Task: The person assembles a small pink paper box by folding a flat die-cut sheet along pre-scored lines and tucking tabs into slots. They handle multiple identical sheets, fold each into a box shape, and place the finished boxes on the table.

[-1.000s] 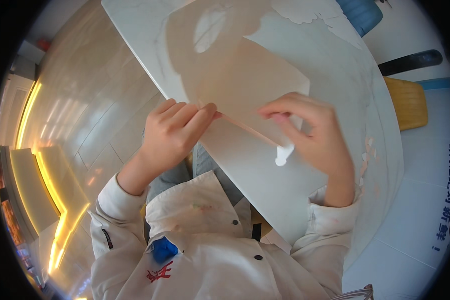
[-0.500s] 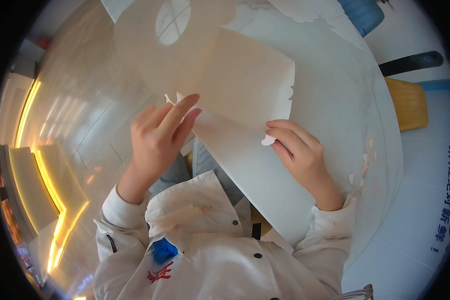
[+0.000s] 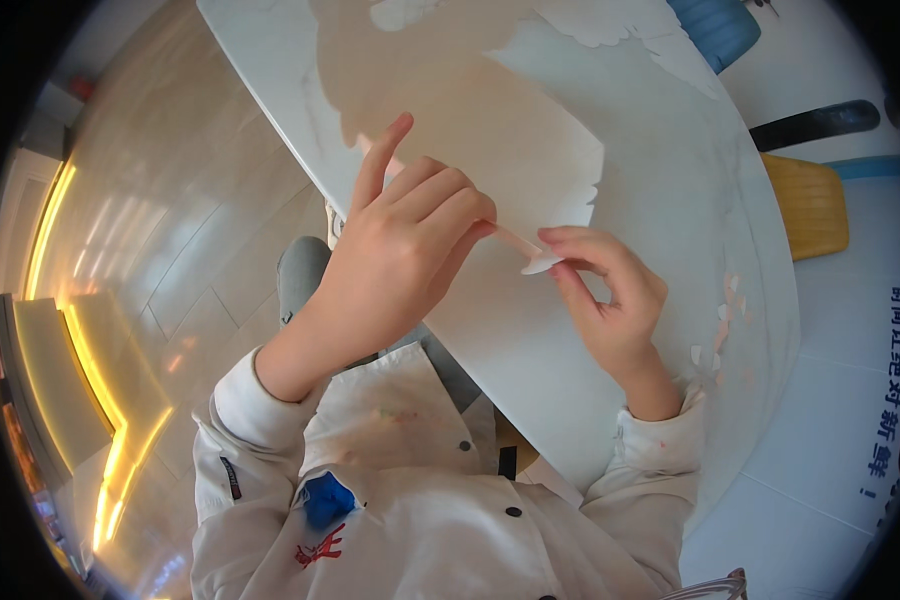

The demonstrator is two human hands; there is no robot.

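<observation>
A large thin beige sheet of paper or card (image 3: 510, 130) with ragged edges lies over the table in front of me. My left hand (image 3: 405, 245) is closed at its near edge, thumb and fingertips pinched together there while one finger points up and away. My right hand (image 3: 615, 300) pinches a small white curled flap (image 3: 542, 263) at the sheet's near right corner. A narrow pinkish strip of the edge runs between the two hands. My left hand hides part of the sheet.
The white marble-patterned table (image 3: 690, 200) has a curved right edge. Small paper scraps (image 3: 725, 315) lie near it, and torn white paper (image 3: 590, 22) at the far side. Beyond stand a blue chair (image 3: 715, 32) and a yellow chair (image 3: 805, 205) beside a black handle-shaped object (image 3: 815, 125).
My left hand has moved right, closer to my right hand. The sheet has shifted right and lies lower, uncovering the table's left edge; its oval hole now shows only at the top.
</observation>
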